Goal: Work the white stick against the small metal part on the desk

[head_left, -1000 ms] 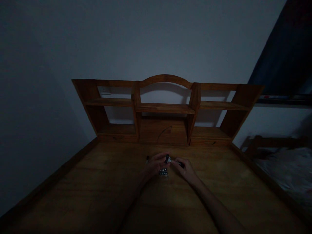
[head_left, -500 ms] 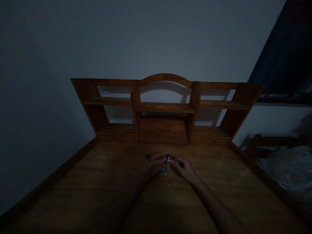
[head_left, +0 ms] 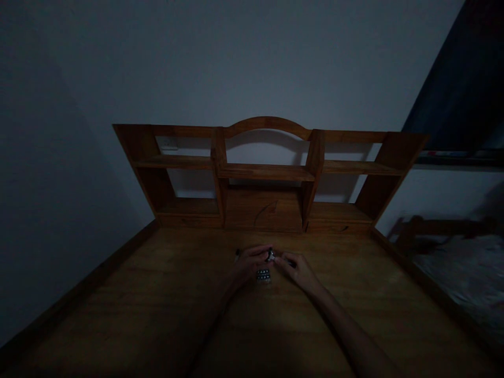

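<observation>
Fingers of left hand (head_left: 250, 261) gripped small piece (head_left: 270, 256), right hand (head_left: 300, 270) dark object (head_left: 292, 263); apparent adjustment next called for steadiness.

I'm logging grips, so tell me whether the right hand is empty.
No, the right hand is closed around a slim dark object.

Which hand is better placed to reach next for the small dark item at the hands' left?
Probably the left hand: the small dark item lies right beside it, while the right hand would have to pass the left. The left fingers seem to hold a black-and-silver piece, though.
</observation>
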Tool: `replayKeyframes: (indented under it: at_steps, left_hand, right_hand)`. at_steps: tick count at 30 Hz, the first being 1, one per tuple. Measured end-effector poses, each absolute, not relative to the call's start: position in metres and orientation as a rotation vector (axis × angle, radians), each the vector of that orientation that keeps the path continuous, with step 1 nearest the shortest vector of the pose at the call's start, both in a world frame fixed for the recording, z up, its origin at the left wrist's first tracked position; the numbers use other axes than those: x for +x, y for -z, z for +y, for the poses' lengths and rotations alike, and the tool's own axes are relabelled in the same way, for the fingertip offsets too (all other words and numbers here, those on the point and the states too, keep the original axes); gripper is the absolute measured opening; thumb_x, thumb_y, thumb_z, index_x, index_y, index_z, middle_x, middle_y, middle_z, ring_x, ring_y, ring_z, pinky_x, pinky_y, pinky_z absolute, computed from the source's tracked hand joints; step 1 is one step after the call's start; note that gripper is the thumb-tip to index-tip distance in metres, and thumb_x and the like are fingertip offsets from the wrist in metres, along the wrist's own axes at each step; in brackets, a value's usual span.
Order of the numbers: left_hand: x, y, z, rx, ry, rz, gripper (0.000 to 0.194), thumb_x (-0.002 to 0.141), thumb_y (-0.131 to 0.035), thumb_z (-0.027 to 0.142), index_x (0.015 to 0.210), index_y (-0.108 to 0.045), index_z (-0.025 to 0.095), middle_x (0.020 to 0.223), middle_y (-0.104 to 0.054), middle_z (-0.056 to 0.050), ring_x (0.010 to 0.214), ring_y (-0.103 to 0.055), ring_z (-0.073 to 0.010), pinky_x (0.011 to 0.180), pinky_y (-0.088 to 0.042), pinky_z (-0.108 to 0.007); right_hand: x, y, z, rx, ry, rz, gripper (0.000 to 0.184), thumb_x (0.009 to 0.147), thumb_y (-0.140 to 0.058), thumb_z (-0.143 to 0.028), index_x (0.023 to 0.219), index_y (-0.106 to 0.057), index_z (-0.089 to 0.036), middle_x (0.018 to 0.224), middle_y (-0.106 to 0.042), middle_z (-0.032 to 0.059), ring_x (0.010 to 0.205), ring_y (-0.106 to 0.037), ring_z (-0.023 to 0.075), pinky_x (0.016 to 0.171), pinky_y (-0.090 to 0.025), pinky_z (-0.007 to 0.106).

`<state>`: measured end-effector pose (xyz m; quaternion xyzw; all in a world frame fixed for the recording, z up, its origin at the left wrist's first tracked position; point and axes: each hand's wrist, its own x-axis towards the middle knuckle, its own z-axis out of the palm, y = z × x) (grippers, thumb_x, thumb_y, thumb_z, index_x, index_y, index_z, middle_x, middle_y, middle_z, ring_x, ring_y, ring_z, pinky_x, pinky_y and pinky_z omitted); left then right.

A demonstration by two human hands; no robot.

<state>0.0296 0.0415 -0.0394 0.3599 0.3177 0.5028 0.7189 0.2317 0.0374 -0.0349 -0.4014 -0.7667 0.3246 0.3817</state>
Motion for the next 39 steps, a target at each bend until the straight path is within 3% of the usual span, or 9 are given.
replayKeyframes:
  at_steps: [13,31,39]
  left_hand:
    - [0.025,0.042,0.042,0.82,-1.083,0.712,0.046,0.065,-0.088,0.023,0.109,-0.075,0.016,0.106,-0.074,-0.013,0.097,-0.068,-0.0236,0.095,-0.049,-0.04]
    - [0.026,0.051,0.045,0.815,-1.13,0.699,0.048,0.064,-0.088,0.025,0.109,-0.075,0.015,0.103,-0.075,-0.011,0.099,-0.068,-0.0243,0.099,-0.048,-0.04]
    - [0.028,0.046,0.041,0.815,-1.118,0.73,0.046,0.064,-0.088,0.025,0.107,-0.075,0.016,0.102,-0.075,-0.011,0.097,-0.069,-0.0232,0.099,-0.049,-0.04]
  right_hand:
    - [0.231,0.033,0.038,-1.01,-0.941,-1.94,0.046,0.093,-0.053,-0.054,0.064,-0.051,-0.017,0.062,-0.041,-0.0047,0.061,-0.04,0.0104,0.056,-0.028,0.024]
    - [0.229,0.032,0.04,-0.985,-0.951,-1.916,0.046,0.092,-0.053,-0.056,0.073,-0.066,-0.016,0.067,-0.058,-0.0013,0.066,-0.051,0.0133,0.062,-0.037,0.024]
    - [0.229,0.034,0.039,-0.983,-0.966,-1.914,0.047,0.091,-0.054,-0.057,0.072,-0.066,-0.016,0.065,-0.055,-0.002,0.063,-0.048,0.0124,0.058,-0.035,0.023]
